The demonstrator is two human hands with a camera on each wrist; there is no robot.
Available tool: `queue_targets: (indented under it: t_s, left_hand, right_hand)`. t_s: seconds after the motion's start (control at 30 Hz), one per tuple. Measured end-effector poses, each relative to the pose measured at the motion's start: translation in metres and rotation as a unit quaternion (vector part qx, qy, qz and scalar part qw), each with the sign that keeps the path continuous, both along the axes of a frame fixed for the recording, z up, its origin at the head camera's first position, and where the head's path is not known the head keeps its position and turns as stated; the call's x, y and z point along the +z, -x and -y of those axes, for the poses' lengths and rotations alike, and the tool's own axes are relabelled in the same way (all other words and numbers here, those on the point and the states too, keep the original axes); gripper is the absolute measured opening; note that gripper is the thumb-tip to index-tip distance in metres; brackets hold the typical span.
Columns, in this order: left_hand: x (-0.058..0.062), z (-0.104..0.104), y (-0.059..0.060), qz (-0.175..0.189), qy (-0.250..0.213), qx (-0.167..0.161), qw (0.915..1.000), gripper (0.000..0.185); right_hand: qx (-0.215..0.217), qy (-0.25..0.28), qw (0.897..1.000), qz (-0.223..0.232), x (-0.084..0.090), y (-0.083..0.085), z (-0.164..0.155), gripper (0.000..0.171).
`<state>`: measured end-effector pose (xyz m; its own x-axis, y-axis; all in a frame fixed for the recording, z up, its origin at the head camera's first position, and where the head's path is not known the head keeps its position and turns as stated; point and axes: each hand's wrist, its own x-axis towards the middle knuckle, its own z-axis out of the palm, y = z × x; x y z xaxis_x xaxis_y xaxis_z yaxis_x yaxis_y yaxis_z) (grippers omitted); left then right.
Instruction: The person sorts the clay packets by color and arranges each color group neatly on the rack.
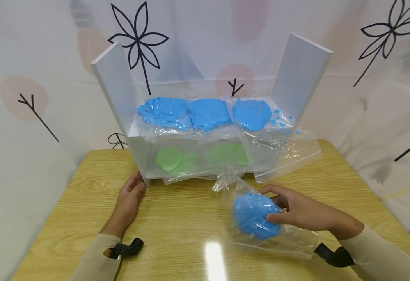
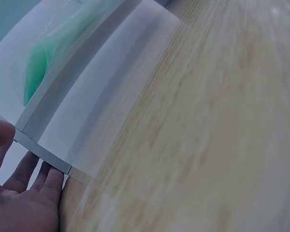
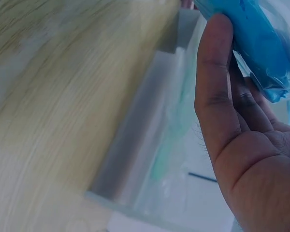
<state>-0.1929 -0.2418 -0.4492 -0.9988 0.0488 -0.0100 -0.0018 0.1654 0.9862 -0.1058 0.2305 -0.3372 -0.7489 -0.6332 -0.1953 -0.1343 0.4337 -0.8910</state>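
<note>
My right hand (image 1: 304, 208) pinches a clear plastic bag with a flattened blue lump of clay (image 1: 252, 214) inside, thumb on the near face and fingers behind. The right wrist view shows the bagged blue clay (image 3: 261, 43) at the top, against the thumb. The bag's loose end hangs low over the table, in front of a white two-level shelf (image 1: 139, 156). At the shelf's lower left corner, my left hand (image 1: 129, 199) touches the outer side panel. Fingertips (image 2: 53, 179) rest against that panel in the left wrist view, with the thumb by its front edge.
Three bagged blue slabs (image 1: 210, 113) lie side by side on the shelf's upper level, with blue crumbs (image 1: 282, 124) at the right. Bagged green pieces (image 1: 169, 159) sit on the lower level. Empty bag ends overhang the front. A patterned cloth (image 1: 197, 47) hangs behind the wooden table (image 1: 176, 234).
</note>
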Motion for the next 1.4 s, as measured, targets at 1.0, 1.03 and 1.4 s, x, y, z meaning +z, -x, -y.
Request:
queue_targets:
  t_s: [1.0, 1.03, 1.4]
  left_hand:
    - [0.000, 0.000, 0.001, -0.005, -0.008, -0.005, 0.9999, 0.053]
    - [0.000, 0.000, 0.000, -0.007, -0.007, -0.007, 0.9999, 0.053]
    - [0.000, 0.001, -0.001, -0.004, -0.004, -0.006, 1.0000, 0.054]
  right_hand:
    - [0.064, 0.060, 0.992, -0.092, 0.054, -0.029, 0.041, 0.048]
    - [0.066, 0.067, 0.992, -0.090, 0.056, -0.030, 0.042, 0.048]
    - [-0.010, 0.046, 0.984, -0.173, 0.080, -0.027, 0.050, 0.054]
